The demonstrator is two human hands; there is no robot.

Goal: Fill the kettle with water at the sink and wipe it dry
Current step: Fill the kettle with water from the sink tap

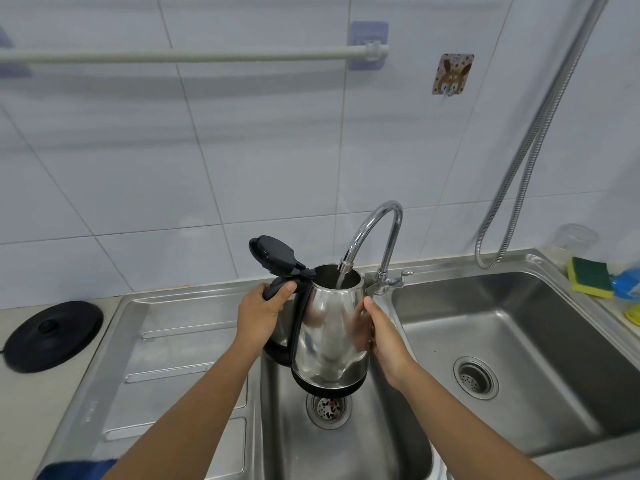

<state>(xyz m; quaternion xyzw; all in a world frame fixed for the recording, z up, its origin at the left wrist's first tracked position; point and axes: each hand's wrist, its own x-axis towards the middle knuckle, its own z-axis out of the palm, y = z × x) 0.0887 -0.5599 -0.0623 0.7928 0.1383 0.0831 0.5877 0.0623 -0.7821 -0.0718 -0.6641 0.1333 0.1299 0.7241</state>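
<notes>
steel kettle between both hands' fingers

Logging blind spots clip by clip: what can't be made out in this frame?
Head view: water level in the shiny steel kettle, hidden by its own wall.
Head view: dark blue cloth at bottom, cut off by the edge and a forearm.
Head view: bright blue item beside the yellow-green sponge, cut off by the right edge.
</notes>
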